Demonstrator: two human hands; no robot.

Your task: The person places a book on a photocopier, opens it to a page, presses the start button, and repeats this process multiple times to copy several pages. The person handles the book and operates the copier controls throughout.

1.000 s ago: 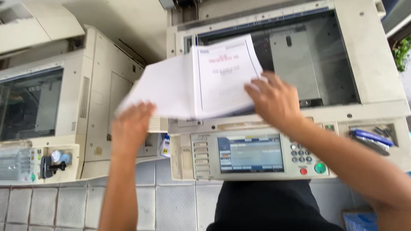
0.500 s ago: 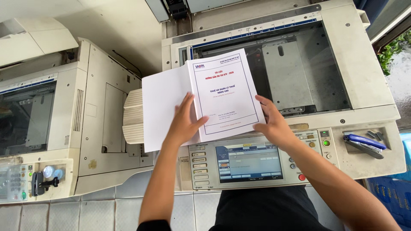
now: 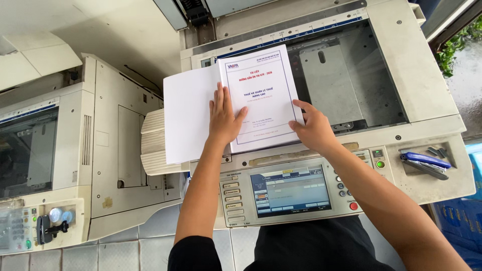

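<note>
Head view, looking straight down, and nearest to me I see my dark shirt and both bare forearms reaching up over the photocopier's control panel [image 3: 291, 193], a slanted console with a lit touch screen, grey number keys and a red and a green button. Just past the panel my left hand [image 3: 225, 118] lies flat, fingers spread and palm down, pressing on the bound booklet [image 3: 261, 95], a white document with a blue-framed printed cover. My right hand [image 3: 312, 128] rests at the booklet's lower right corner, fingers loosely curved with the tips on the cover's edge; I cannot tell whether the thumb is tucked under the pages. Neither hand pinches anything; both bear down from above. The booklet lies open and face up on the left part of the copier's glass bed [image 3: 351, 80], its near edge overhanging the front rim, and its blank white leaf [image 3: 188, 115] juts out past the machine's left side. To the right, on the copier's front ledge, a blue stapler [image 3: 426, 164] sits well apart from my hands. Further left stands a second, older cream copier [image 3: 65, 150] with its own small keypad. At the far edge, the raised lid's hinge [image 3: 193, 10] shows above the glass.
</note>
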